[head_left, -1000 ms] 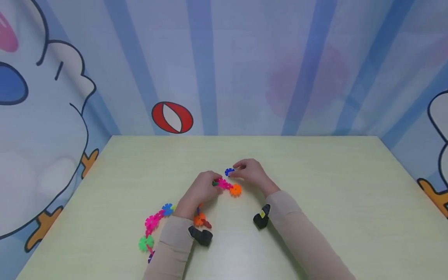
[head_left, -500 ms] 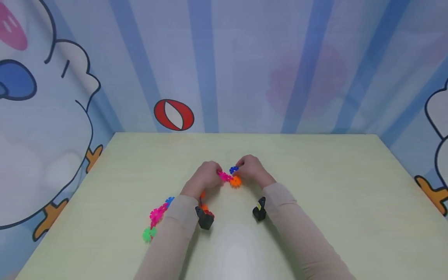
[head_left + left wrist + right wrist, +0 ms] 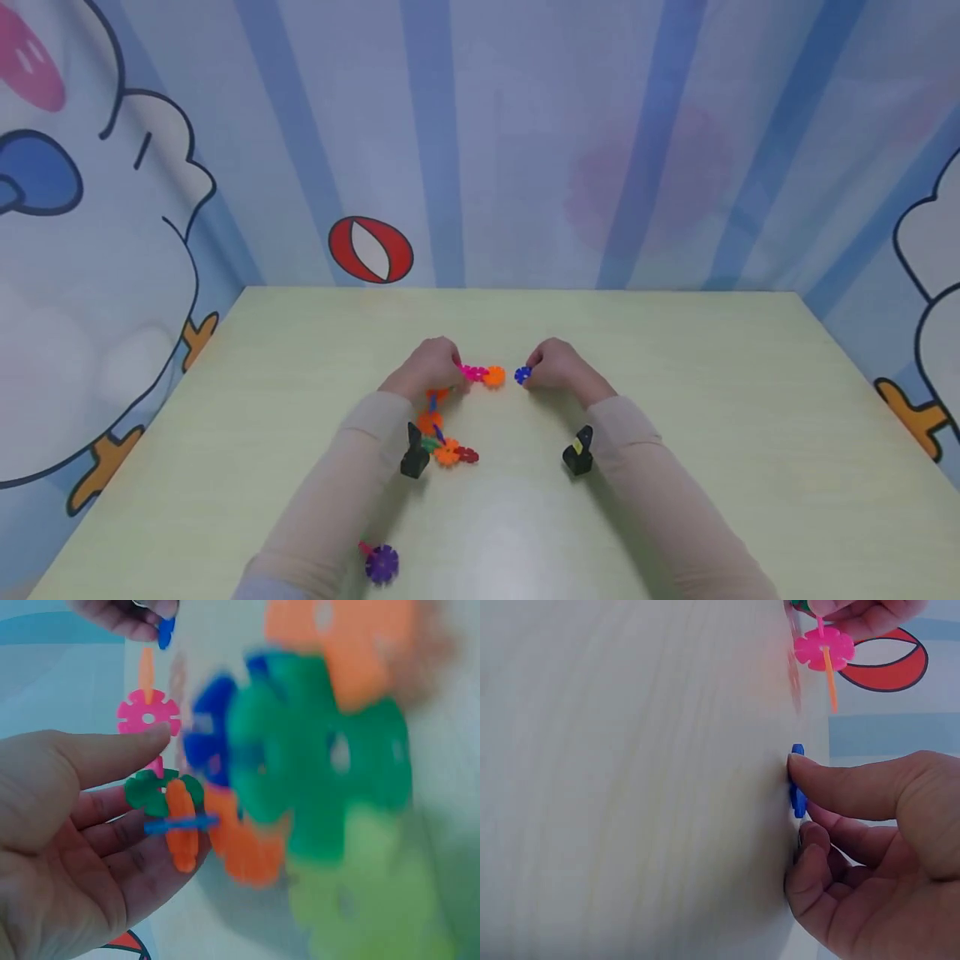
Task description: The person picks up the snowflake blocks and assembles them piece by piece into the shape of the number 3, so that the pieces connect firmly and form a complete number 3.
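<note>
My left hand (image 3: 429, 367) holds a chain of notched plastic snowflake discs, thumb on top near a pink disc (image 3: 133, 714) and a dark green disc (image 3: 144, 796), other fingers beneath. Beyond the pink disc, an orange disc (image 3: 494, 377) forms the chain's free end. My right hand (image 3: 558, 367) pinches a single blue disc (image 3: 798, 791) between thumb and fingers, with a small gap between it and the orange disc. From the left hand, the chain runs down past another orange disc (image 3: 447, 452) to a dark red disc (image 3: 468, 456). The left forearm hides part of it.
A purple disc (image 3: 382, 564) with a pink piece shows beside the left forearm near the front of the pale table (image 3: 675, 400). Patterned walls border the table at the back and sides. Black wrist cameras (image 3: 577, 454) hang under both wrists.
My right hand has moved right with the blue disc, and the left hand a little left, so the blue and orange discs now stand side by side. The purple disc has come into view.
</note>
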Tool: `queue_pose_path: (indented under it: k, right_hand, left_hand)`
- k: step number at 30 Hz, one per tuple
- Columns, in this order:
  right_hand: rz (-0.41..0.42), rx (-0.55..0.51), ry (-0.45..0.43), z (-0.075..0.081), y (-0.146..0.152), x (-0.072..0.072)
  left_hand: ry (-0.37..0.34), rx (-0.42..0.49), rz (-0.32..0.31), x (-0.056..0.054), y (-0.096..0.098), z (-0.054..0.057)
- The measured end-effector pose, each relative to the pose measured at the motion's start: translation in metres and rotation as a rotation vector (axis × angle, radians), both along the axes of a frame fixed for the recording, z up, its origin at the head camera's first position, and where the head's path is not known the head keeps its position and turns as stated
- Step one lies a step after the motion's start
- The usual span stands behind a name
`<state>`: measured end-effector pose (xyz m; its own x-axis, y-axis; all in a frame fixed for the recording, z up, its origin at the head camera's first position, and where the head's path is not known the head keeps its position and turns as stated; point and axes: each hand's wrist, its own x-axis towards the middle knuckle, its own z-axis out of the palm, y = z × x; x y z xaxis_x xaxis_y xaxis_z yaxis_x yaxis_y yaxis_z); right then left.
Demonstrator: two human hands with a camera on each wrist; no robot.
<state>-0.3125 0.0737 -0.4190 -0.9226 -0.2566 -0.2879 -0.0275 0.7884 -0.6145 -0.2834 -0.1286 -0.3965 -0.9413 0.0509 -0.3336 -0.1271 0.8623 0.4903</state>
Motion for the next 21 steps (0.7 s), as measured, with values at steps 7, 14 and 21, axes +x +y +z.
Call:
queue_pose_path:
  k: [7, 14, 21]
  right_hand:
    - [0.057, -0.012, 0.017, -0.002, 0.012, 0.001]
    - [0.057, 0.019, 0.058, -0.006, 0.011, 0.007]
    - [0.027, -0.020, 0.068, -0.008, 0.014, 0.012]
  left_hand:
    - [-0.024, 0.029, 0.015, 0.000, -0.009, -0.005]
    - [-0.050, 0.082, 0.081, 0.002, -0.014, -0.014]
    - [-0.066, 0.106, 0.100, 0.014, -0.013, -0.014]
